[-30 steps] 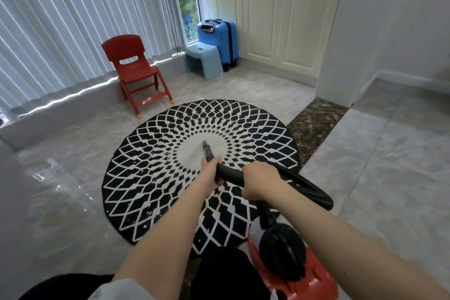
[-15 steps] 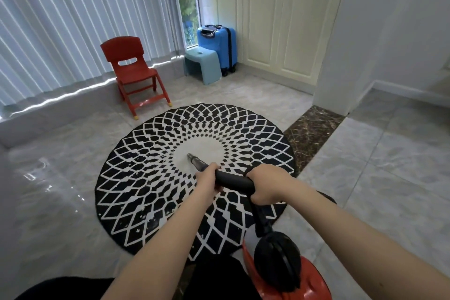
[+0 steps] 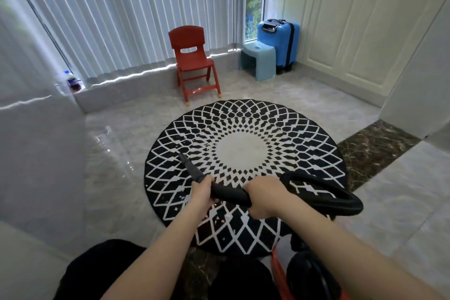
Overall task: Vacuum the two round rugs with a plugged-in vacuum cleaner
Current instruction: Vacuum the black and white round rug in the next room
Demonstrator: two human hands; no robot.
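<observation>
Over the rug: both hands hold the black vacuum hose (image 3: 229, 194).
Left hand (image 3: 204, 190): curled round the hose just behind the nozzle (image 3: 190, 168).
Right hand (image 3: 263, 198): clamped on the hose further back.
Nozzle: tip low over the left part of the round black-and-white rug (image 3: 244, 151); contact unclear.
Vacuum body (image 3: 314, 277): red and black, at bottom right beside the rug's near edge.
Background: red chair (image 3: 192, 61), pale blue stool (image 3: 259, 58), blue suitcase (image 3: 282, 41).
</observation>
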